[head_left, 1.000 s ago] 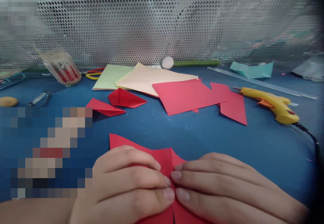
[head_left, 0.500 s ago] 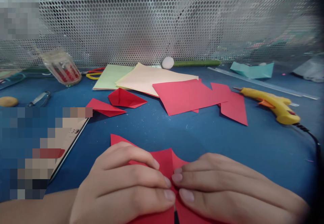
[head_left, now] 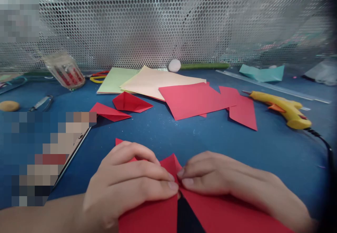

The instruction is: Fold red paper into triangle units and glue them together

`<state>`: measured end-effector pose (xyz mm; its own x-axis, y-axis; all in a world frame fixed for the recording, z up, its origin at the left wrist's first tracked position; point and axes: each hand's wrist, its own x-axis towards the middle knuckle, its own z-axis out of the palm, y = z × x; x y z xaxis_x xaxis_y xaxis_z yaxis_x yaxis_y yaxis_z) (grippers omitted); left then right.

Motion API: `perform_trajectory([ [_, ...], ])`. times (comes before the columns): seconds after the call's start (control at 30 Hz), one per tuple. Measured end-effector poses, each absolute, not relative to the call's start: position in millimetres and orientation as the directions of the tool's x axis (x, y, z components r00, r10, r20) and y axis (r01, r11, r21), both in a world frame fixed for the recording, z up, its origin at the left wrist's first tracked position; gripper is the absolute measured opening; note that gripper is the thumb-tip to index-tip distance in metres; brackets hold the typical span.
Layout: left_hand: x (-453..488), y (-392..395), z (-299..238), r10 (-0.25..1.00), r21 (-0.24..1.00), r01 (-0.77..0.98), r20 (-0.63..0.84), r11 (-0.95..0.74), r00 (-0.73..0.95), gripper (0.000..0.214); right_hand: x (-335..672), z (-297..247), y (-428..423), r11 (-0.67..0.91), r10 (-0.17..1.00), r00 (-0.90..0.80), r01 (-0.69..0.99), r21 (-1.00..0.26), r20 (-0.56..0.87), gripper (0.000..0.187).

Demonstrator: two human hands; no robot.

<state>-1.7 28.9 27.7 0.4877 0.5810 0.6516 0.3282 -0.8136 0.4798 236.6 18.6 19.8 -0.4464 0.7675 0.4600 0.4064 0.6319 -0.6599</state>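
Red paper (head_left: 149,215): the gap on its near side is much wider than a moment ago, with the right flap swung out to the right; both hands have slid up a bit toward its top point.
Left hand (head_left: 134,180): its fingers bend over the left part of the red paper and grip it near the middle; its thumb is hidden.
Right hand (head_left: 231,180): its curled fingers grip the other side, with the tips just beside the left ones.
Paper's place: in front of the person, at the near side of the blue worktop (head_left: 210,134).
Small red folds: one folded piece (head_left: 112,113) and another folded piece (head_left: 131,104) lie close together, past the left hand.
Flat sheets: red sheets (head_left: 189,99) lie partly over cream paper (head_left: 158,80), with green paper (head_left: 117,80) beside.
Glue gun (head_left: 283,110): yellow, on its side, at the right.
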Motion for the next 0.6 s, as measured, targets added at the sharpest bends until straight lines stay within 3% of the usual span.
perform_trajectory([
  [0.1, -5, 29, 28, 0.589, 0.487, 0.333, 0.634, -0.807, 0.501, 0.025, 236, 17, 26, 0.607, 0.776, -0.426, 0.307, -0.733, 0.465, 0.035],
  [0.37, -6, 32, 24, 0.617, 0.459, 0.414, 0.622, -0.786, 0.481, 0.029, 236, 9, 32, 0.638, 0.739, -0.413, 0.173, -0.750, 0.533, 0.020],
  [0.47, -6, 37, 27, 0.671, 0.481, 0.480, 0.623, -0.734, 0.402, 0.025, 233, 14, 35, 0.532, 0.830, -0.318, 0.201, -0.823, 0.459, 0.012],
  [0.53, -5, 42, 30, 0.726, 0.509, 0.544, 0.606, -0.668, 0.325, 0.011, 229, 20, 39, 0.412, 0.906, -0.219, 0.267, -0.871, 0.361, 0.008],
  [0.57, -5, 44, 31, 0.755, 0.528, 0.571, 0.592, -0.628, 0.283, 0.011, 227, 23, 41, 0.351, 0.935, -0.162, 0.298, -0.888, 0.315, 0.010],
  [0.6, -6, 47, 33, 0.788, 0.557, 0.591, 0.567, -0.583, 0.242, 0.025, 226, 25, 44, 0.293, 0.956, -0.120, 0.324, -0.899, 0.269, 0.013],
])
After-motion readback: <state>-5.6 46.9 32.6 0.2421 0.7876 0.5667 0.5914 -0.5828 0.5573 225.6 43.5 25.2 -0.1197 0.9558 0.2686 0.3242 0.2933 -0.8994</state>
